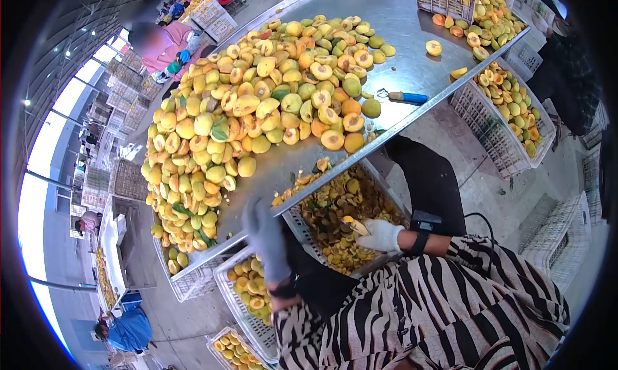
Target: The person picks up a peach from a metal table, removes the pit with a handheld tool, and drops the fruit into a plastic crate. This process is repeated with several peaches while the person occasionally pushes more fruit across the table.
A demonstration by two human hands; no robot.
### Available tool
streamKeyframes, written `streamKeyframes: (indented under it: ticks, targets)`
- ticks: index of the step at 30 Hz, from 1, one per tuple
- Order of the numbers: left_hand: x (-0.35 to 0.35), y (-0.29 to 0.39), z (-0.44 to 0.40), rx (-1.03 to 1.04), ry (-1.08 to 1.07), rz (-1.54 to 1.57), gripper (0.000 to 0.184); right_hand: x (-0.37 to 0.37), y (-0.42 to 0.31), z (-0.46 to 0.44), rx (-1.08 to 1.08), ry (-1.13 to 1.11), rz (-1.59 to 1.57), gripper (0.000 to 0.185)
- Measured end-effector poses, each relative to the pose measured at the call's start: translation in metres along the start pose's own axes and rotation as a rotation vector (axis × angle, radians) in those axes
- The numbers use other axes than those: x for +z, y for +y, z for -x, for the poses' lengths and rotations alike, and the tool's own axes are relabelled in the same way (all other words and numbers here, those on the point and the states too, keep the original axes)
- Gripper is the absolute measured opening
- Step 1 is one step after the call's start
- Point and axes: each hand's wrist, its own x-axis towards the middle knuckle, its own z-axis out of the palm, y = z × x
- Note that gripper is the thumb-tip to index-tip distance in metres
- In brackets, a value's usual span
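My right hand (381,235), in a white glove, is closed around a small yellow-orange thing (353,224) that I cannot make out. It is above a crate of brownish and yellow fruit scraps (335,219). My left hand (262,231), in a grey glove, is smeared by motion at the metal table's near edge, and its fingers are unclear. Beyond it a big heap of yellow peaches (257,106), many halved, covers much of the metal table (399,55). A blue-handled tool with a wire loop (407,97) lies right of the heap.
Below my left hand stands a white crate of peach halves (251,286). Another full crate (508,112) is at the right, near a person in dark clothes (566,67). A person in pink (170,48) works across the table. Stacked crates (553,235) stand at lower right.
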Motion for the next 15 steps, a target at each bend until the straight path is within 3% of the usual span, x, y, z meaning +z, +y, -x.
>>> streamKeyframes:
  ticks: [2,3,5,7,11,14,15]
  targets:
    - [0.07,-0.017,-0.035,-0.043,-0.219,0.127,0.031,-0.006,-0.002,0.005,0.078,-0.031,-0.087,0.039]
    - [0.108,-0.028,-0.051,-0.034,-0.282,-0.011,0.051,-0.008,-0.001,0.006,0.103,-0.04,-0.116,0.039]
    - [0.161,0.0,-0.073,-0.23,-0.52,-0.152,0.074,-0.016,0.003,0.011,0.088,-0.02,-0.126,0.038]
    - [0.2,0.003,-0.067,-0.13,-0.399,-0.327,0.084,-0.024,0.006,0.014,0.075,0.0,-0.135,0.037]
    - [0.223,-0.004,-0.067,-0.178,-0.296,-0.313,0.081,-0.027,0.021,0.015,0.049,0.091,-0.144,0.037]
    - [0.212,-0.024,-0.069,-0.057,-0.252,-0.171,0.071,-0.033,0.002,0.026,0.016,0.206,-0.169,0.037]
    - [0.198,-0.027,-0.069,-0.275,-0.296,0.19,0.061,-0.036,-0.009,0.033,0.009,0.199,-0.163,0.037]
